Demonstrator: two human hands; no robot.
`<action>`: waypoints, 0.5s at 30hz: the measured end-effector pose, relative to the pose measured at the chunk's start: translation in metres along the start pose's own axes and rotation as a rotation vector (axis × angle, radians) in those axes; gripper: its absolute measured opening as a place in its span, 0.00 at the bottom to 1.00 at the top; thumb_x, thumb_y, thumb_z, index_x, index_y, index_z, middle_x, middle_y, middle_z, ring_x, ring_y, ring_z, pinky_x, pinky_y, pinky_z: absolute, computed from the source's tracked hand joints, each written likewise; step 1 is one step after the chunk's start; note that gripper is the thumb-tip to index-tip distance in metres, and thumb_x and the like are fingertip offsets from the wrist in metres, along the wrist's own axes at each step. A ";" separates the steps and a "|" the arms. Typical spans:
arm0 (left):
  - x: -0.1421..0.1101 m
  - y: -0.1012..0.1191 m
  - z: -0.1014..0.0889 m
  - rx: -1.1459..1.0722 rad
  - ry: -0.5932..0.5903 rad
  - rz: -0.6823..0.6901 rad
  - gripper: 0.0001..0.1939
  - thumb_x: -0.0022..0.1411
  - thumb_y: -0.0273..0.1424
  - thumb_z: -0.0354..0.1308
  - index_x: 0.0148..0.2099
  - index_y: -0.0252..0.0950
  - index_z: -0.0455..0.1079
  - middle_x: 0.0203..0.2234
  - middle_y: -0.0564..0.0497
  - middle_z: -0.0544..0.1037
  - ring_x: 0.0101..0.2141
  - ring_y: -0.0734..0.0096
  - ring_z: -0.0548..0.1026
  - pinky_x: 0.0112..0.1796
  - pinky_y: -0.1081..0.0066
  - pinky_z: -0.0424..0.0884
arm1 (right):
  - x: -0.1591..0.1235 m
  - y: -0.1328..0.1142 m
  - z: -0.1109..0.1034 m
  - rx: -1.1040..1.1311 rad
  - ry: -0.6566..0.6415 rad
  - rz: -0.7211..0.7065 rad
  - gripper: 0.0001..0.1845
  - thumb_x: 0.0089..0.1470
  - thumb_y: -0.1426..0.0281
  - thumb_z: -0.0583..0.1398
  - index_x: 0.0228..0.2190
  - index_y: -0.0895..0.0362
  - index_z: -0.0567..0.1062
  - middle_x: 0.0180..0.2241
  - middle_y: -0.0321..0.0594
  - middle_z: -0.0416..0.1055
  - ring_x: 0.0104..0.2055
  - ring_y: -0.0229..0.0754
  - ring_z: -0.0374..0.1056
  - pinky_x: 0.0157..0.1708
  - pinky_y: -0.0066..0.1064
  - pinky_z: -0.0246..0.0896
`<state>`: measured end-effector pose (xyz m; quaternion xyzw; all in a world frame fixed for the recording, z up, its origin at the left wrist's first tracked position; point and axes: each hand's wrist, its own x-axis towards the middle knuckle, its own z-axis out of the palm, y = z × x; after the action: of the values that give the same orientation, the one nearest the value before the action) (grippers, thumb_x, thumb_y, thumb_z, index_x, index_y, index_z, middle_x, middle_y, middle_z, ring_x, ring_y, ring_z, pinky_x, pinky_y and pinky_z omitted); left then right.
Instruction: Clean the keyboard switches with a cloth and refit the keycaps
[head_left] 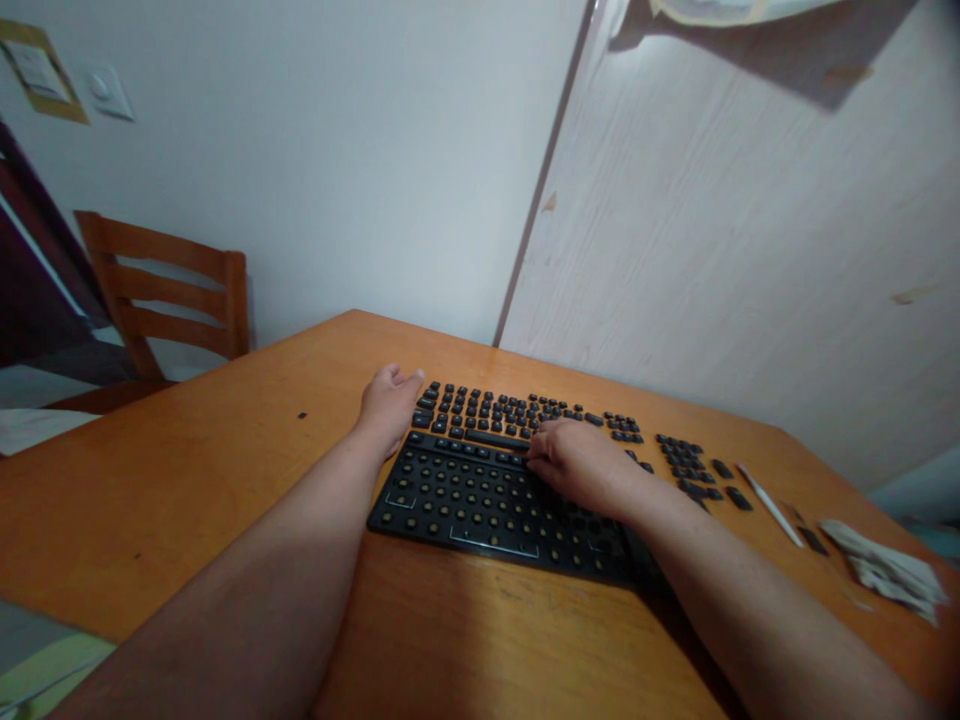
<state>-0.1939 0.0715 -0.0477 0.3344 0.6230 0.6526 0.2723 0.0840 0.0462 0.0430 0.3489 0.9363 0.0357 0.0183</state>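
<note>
A black keyboard base (465, 508) lies on the wooden table, most of its key posts bare. Several keycaps sit along its far row. My right hand (576, 462) is over that row, fingertips closed together on a keycap at the end of the fitted ones; the fingers largely hide it. Beside the keyboard's far left corner rests my left hand (386, 405), its fingers apart and holding nothing. Just behind the base, loose black keycaps (480, 408) are laid out in rows, with a long spacebar keycap (495, 440) in front.
More loose keycaps (686, 460) lie to the right. Beyond them are a white pen-like stick (772, 508), a small dark piece (812, 541) and a crumpled cloth (885, 570). A tiny dark piece (302, 415) lies on the left. A wooden chair (172, 285) stands past the table's left edge.
</note>
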 end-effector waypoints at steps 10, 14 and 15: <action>0.000 0.002 0.000 0.028 0.010 0.016 0.36 0.60 0.41 0.62 0.66 0.32 0.60 0.60 0.36 0.69 0.57 0.57 0.71 0.56 0.63 0.65 | 0.000 -0.005 -0.002 -0.049 0.006 0.011 0.12 0.59 0.70 0.55 0.30 0.57 0.79 0.35 0.44 0.76 0.38 0.45 0.70 0.38 0.34 0.60; 0.000 0.002 0.000 0.041 0.015 0.011 0.37 0.59 0.42 0.62 0.66 0.33 0.59 0.60 0.36 0.68 0.57 0.57 0.71 0.56 0.63 0.65 | 0.001 -0.006 -0.002 -0.057 0.011 0.022 0.12 0.59 0.69 0.56 0.30 0.57 0.79 0.35 0.44 0.77 0.38 0.46 0.70 0.39 0.34 0.60; 0.000 0.002 0.000 0.044 0.015 0.011 0.37 0.59 0.42 0.62 0.66 0.33 0.59 0.60 0.36 0.68 0.57 0.57 0.71 0.56 0.63 0.65 | 0.001 -0.007 -0.002 -0.059 0.009 0.025 0.12 0.59 0.69 0.56 0.30 0.57 0.79 0.35 0.44 0.76 0.38 0.46 0.70 0.38 0.34 0.60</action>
<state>-0.1937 0.0715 -0.0460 0.3388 0.6373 0.6429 0.2564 0.0787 0.0415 0.0441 0.3597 0.9305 0.0648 0.0240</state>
